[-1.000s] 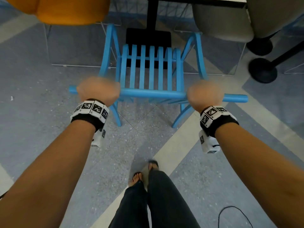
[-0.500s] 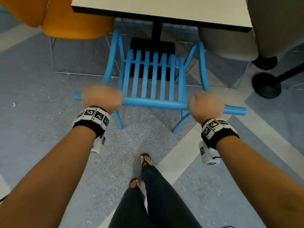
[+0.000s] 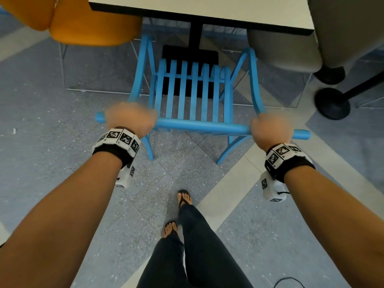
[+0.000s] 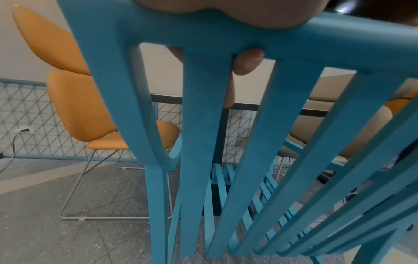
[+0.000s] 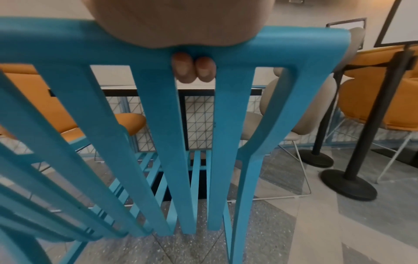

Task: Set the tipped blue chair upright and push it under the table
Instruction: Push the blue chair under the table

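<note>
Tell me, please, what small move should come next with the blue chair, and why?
Probably push it straight ahead. The chair stands upright, both hands, left and right, grip its top rail, and its seat lies mostly short of the table edge, between the orange chair and grey chair.

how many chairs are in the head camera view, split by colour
blue chair: 1
orange chair: 1
beige chair: 1
total: 3
</note>
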Motion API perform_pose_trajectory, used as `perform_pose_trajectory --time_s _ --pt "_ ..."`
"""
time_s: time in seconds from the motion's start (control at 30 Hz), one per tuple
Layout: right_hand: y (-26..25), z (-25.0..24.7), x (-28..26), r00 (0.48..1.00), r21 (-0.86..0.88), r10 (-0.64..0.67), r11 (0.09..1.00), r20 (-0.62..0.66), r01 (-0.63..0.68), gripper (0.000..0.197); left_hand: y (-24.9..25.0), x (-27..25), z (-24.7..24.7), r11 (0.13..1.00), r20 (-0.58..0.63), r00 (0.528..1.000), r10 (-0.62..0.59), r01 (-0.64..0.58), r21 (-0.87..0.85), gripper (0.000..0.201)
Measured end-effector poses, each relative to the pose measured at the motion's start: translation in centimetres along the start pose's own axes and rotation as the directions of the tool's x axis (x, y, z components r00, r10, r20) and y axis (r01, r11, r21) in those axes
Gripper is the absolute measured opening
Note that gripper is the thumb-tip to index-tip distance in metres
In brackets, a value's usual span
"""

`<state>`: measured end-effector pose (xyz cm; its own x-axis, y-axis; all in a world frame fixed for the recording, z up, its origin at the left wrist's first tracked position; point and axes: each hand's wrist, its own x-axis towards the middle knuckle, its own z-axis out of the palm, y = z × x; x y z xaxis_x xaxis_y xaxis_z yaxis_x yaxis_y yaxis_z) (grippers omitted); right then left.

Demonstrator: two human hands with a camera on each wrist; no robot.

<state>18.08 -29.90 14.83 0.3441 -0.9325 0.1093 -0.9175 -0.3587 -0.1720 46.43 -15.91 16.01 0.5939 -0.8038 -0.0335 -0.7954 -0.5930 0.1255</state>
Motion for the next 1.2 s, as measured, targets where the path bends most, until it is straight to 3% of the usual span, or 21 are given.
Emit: perform_pose_trajectory --time_s 1.2 --pt "1.1 1.1 1.4 0.998 -0.008 -0.051 0.999 -0.037 0.050 0.034 0.3 0.6 0.5 1.000 -0.034 0.999 0.011 -0.012 -0.029 0.046"
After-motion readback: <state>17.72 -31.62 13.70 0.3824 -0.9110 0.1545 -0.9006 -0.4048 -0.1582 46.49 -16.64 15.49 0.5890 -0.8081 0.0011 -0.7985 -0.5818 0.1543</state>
